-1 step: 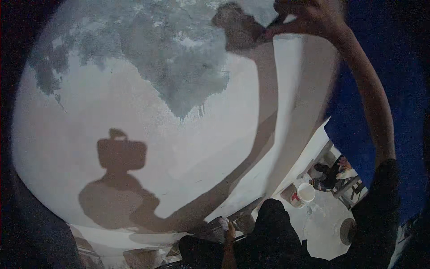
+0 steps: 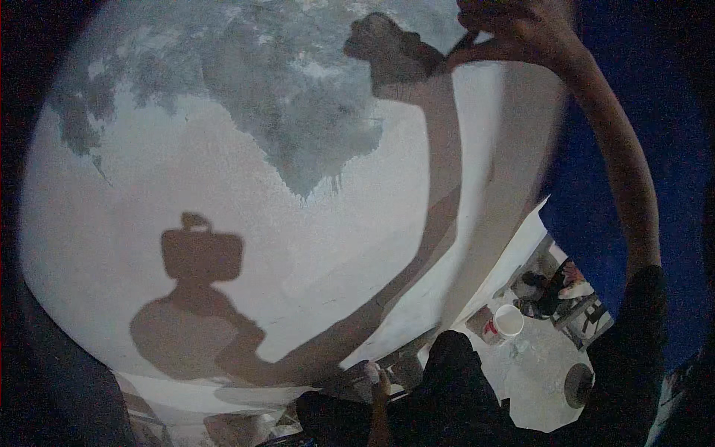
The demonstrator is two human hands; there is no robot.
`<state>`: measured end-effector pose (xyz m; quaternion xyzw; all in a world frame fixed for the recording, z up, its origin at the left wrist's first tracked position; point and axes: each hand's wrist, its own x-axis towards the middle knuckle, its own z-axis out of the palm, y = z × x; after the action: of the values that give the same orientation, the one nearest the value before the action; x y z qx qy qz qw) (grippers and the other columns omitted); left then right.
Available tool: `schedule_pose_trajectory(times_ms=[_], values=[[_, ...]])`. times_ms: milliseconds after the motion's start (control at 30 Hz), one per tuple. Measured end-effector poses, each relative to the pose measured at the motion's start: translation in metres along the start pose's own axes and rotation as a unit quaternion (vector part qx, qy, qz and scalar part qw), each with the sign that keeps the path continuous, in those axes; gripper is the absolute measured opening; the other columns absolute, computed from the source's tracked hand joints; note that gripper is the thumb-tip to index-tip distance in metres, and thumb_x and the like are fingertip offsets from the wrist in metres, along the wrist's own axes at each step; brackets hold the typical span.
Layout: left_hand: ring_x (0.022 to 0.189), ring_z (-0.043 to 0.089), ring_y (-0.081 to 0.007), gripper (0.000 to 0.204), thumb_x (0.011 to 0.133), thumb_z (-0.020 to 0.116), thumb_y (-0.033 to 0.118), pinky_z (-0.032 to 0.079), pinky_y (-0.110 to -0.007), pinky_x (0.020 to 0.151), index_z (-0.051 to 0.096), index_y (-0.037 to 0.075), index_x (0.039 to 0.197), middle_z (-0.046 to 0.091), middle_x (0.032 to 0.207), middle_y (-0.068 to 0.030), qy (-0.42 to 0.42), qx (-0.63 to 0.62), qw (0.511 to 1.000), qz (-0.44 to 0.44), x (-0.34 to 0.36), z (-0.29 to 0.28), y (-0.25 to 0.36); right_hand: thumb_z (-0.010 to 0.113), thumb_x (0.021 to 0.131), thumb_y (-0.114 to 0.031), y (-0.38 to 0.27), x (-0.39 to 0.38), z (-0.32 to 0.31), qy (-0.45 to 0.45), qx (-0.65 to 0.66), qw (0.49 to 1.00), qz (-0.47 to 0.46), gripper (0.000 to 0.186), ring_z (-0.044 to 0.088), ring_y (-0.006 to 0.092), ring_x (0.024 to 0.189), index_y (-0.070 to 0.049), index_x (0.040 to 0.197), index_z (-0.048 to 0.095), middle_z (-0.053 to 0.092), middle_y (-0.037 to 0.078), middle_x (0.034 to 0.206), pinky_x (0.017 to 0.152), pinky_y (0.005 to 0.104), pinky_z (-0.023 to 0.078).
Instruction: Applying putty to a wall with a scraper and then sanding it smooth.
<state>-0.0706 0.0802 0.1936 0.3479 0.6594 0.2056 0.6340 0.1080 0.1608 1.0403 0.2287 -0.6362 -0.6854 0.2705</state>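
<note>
At the top right my right hand (image 2: 518, 33) is raised against a large white curved surface (image 2: 194, 179). Its fingers are closed round a thin dark tool (image 2: 463, 46), whose kind I cannot make out, partly cut off by the frame's upper edge. Uneven grey coating (image 2: 298, 127) covers the upper part of the surface and ends in a ragged point with small drips. Down at lap height my left hand (image 2: 383, 386) is closed round a small pale object (image 2: 371, 370), too dim to name.
Shadows of my body (image 2: 186, 335) and raised arm fall across the surface. Below right, a white bucket (image 2: 509, 321) stands on a pale, stained floor (image 2: 532, 380). Behind it are another person (image 2: 555, 290) and a round dark object (image 2: 579, 385). My dark-clothed knee (image 2: 453, 357) is near the surface's lower edge.
My right hand has shifted slightly downward, and its shadow has moved a little down and to the left. The left hand stays almost where it was.
</note>
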Motion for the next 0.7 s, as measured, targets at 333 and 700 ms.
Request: schedule_pose_trajectory(times_ms=[333,700], values=[[0.083,0.059,-0.0202,0.053,0.100,0.050,0.023,0.043,-0.034,0.070,0.034,0.003,0.147,0.052,0.135,-0.0108,-0.065,0.029,0.997,-0.027,-0.033,0.026,0.021,0.075,0.065,-0.051,0.021,-0.025,-0.024,-0.138,0.023,0.990,-0.036,0.044,0.043,0.0186,0.074,-0.020,0.062,0.043,0.034,0.000,0.067,0.076,0.0412,0.029],[0.080,0.059,-0.0196,0.052,0.100,0.049,0.023,0.043,-0.033,0.068,0.035,0.003,0.147,0.053,0.134,-0.0103,-0.079,0.047,0.993,-0.077,-0.032,0.002,-0.014,0.073,0.068,-0.058,-0.002,0.002,-0.056,-0.265,-0.003,0.964,0.003,0.040,0.047,0.0194,0.083,-0.021,0.067,0.059,0.048,0.000,0.074,0.079,0.0437,0.035]])
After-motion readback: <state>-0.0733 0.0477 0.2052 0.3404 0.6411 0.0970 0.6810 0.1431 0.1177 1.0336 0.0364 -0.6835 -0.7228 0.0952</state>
